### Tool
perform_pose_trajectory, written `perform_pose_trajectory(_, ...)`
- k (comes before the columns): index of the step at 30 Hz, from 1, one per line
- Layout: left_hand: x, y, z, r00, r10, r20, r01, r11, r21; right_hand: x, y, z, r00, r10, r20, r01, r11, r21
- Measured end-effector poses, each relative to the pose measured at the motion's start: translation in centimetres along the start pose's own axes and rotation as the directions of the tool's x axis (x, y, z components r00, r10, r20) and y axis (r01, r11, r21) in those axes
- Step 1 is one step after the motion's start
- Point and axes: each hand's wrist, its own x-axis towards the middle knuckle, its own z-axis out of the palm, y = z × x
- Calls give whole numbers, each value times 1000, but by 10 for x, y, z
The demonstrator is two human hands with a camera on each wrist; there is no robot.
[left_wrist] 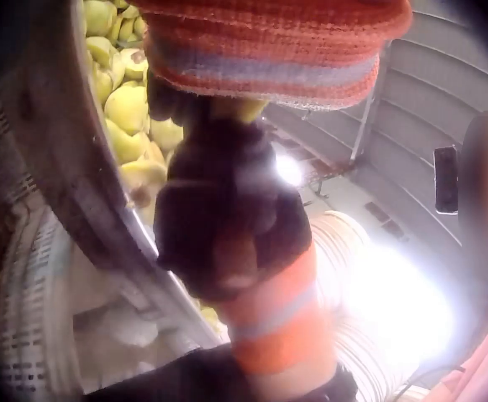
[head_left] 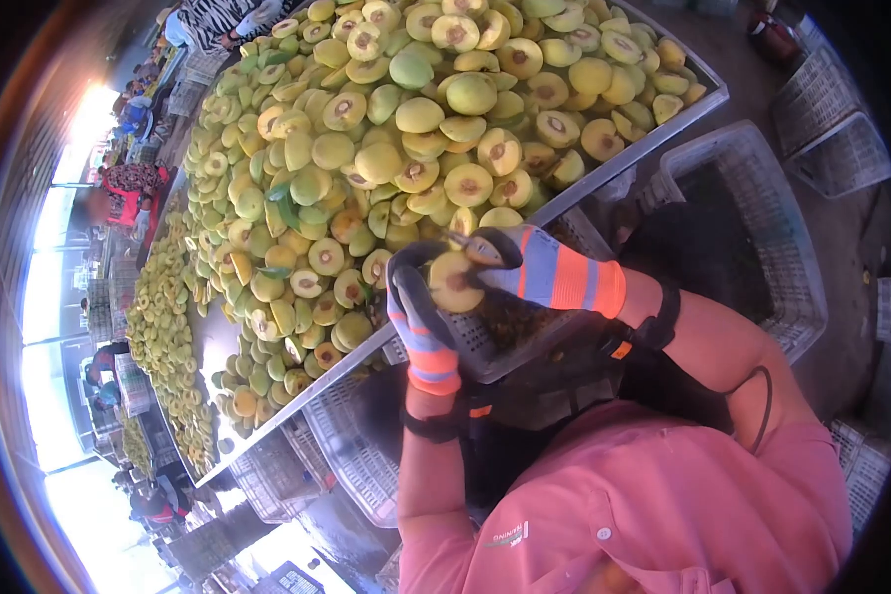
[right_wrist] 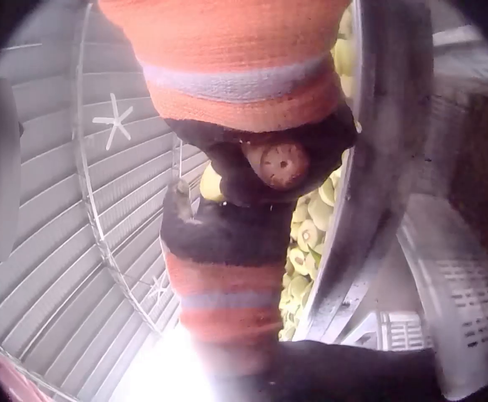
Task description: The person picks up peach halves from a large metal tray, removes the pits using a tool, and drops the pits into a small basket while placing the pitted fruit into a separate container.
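My left hand [head_left: 418,309], in a dark-palmed glove with an orange and grey cuff, grips a halved peach [head_left: 453,284], its cut face with a brown centre turned up. In my right hand [head_left: 530,265], gloved alike, is a wooden-handled tool [head_left: 483,250] with a short metal end pointing left, just above the fruit. The round end of its handle shows in the right wrist view, poking out of the fist. Both hands are close together over the table's near edge. In the left wrist view the glove hides most of the fruit.
A big pile of halved peaches [head_left: 366,158] covers the metal-edged table [head_left: 629,156]. Plastic crates [head_left: 807,287] stand at my right and below the table edge, with more crates [head_left: 832,124] behind. Other people [head_left: 134,193] stand along the far left.
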Motion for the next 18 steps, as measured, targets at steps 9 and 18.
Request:
perform_pose_trajectory(9, 2, -18, -3, 904, -427, -22, 359, 785, -506, -8, -2, 12, 997, -77, -19, 53, 830, -556)
perform_pose_trajectory(18, -5, -19, 20, 939, -287, -190, 192, 895, -403, -14, -13, 22, 986, 151, 70, -65, 738, -672)
